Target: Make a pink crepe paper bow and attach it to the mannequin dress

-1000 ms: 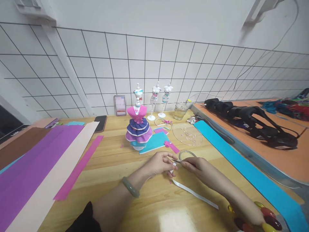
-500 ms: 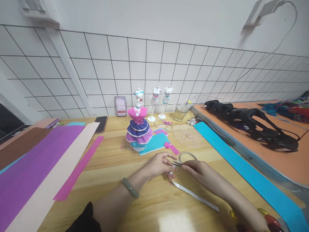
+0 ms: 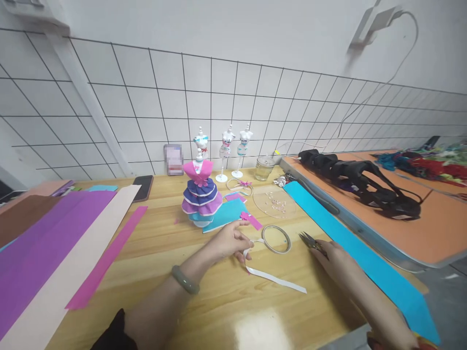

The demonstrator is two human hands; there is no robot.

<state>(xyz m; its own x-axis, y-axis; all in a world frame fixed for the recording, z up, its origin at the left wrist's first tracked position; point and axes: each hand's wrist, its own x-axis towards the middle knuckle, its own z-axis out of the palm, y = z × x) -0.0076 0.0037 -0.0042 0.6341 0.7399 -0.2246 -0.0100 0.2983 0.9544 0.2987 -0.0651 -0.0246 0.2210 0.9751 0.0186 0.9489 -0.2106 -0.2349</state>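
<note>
My left hand (image 3: 233, 242) pinches a white strip (image 3: 276, 279) of paper or ribbon, whose long free end lies on the table towards the right. Just right of those fingers is a narrow roll of tape (image 3: 276, 239), and a short piece of white strip reaches to its rim. In my right hand (image 3: 333, 260) is a small pair of dark scissors (image 3: 312, 241), held low over the table with the tips pointing left and a little apart. A small dress form in a layered pink, blue and purple dress (image 3: 202, 197) stands beyond my left hand.
Behind the dress stand white dress forms (image 3: 226, 150) and a glass of liquid (image 3: 264, 167). A clear disc (image 3: 275, 201) holds small gems. Blue (image 3: 357, 257), pink (image 3: 113, 253) and purple (image 3: 58, 238) sheets flank the work area. A black strapped item (image 3: 361, 184) lies on the orange surface.
My right hand and the scissors have moved right, away from the left hand and the strip. My left hand keeps hold of the strip. The view has shifted slightly.
</note>
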